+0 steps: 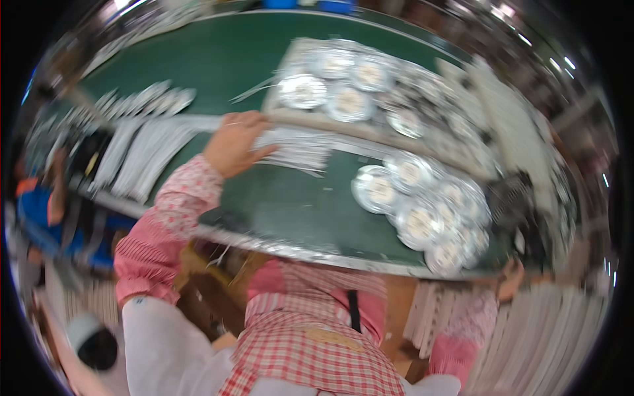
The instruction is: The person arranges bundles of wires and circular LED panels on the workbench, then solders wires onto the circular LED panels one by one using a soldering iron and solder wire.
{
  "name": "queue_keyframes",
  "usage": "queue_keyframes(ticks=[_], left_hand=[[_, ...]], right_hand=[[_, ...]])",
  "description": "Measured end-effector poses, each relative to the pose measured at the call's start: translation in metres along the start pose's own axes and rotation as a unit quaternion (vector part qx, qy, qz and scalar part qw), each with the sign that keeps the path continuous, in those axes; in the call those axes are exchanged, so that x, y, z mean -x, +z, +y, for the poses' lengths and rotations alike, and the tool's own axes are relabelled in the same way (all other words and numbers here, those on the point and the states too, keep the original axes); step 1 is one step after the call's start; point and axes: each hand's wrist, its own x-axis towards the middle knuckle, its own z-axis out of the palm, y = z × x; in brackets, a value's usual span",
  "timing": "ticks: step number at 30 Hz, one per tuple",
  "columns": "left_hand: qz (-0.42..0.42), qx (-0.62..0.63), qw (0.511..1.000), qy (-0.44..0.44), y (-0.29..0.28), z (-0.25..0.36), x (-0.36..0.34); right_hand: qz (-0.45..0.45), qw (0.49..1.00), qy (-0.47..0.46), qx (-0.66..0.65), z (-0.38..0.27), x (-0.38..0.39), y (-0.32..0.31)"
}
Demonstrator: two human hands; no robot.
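Observation:
My left hand (237, 144) is on a bundle of thin white strips (297, 150) on the green worktable (290, 204), thumb spread from its fingers. It is slightly blurred. My right hand (510, 280) is low at the table's front right edge, beside a dark object (512, 204); what its fingers do is unclear. Right of centre lies a pile of round silvery foil-like discs with cream centres (419, 221). More such discs (347, 99) sit on a beige board (284, 119) behind the strips.
Left are white strip bundles (142, 162) and a row of shiny pieces (158, 99). A person in blue and orange (43, 208) is at the far left. Long pale pieces (515, 132) lie at the right, stacked sheets (541, 330) below. Blue containers (337, 5) stand at the back.

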Motion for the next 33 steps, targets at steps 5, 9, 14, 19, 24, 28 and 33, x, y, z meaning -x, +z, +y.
queue_keyframes(ticks=[5, 9, 14, 19, 24, 28, 33], left_hand=[[0.087, 0.054, 0.994, 0.037, 0.059, 0.072, 0.044], [0.157, 0.094, 0.979, -0.088, 0.111, 0.076, 0.062], [0.157, 0.139, 0.97, -0.12, 0.123, 0.042, 0.04], [0.228, 0.185, 0.949, -0.111, 0.096, 0.021, 0.038], [0.127, -0.17, 0.863, -0.459, 0.085, -0.124, 0.103], [0.104, -0.25, 0.84, -0.471, 0.093, -0.2, 0.168], [0.104, -0.144, 0.839, -0.515, 0.081, -0.251, 0.211]], right_hand=[[0.174, 0.981, -0.081, -0.014, -0.036, -0.119, -0.012], [0.202, 0.967, -0.144, -0.054, -0.122, -0.12, -0.044], [0.241, 0.931, -0.236, -0.142, -0.195, -0.12, -0.074], [0.225, 0.927, -0.259, -0.151, -0.209, -0.128, -0.058], [0.204, 0.927, -0.266, -0.166, -0.232, -0.13, -0.06], [0.192, 0.932, -0.262, -0.161, -0.244, -0.128, -0.069], [0.172, 0.941, -0.255, -0.14, -0.251, -0.115, -0.091]])
